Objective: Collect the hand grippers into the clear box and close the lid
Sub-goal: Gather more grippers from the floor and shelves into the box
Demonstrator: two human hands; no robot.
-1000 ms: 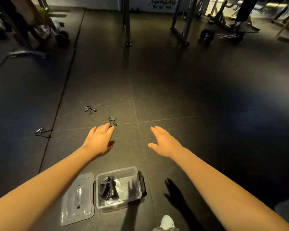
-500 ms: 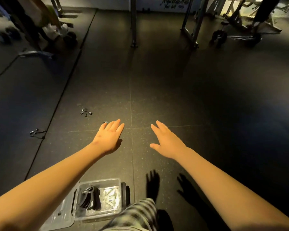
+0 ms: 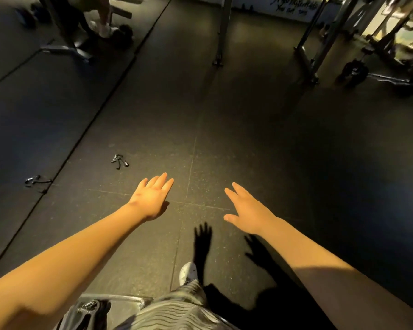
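Ahead, the nearer hand gripper [image 3: 119, 161] lies flat, handles pointing rightward.

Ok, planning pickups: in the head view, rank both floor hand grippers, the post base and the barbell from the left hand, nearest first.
1. Nearer hand gripper, just ahead-left of the left hand.
2. Seam hand gripper, far left by the floor seam.
3. Post base, far ahead, slightly right.
4. Barbell, far ahead on the right.
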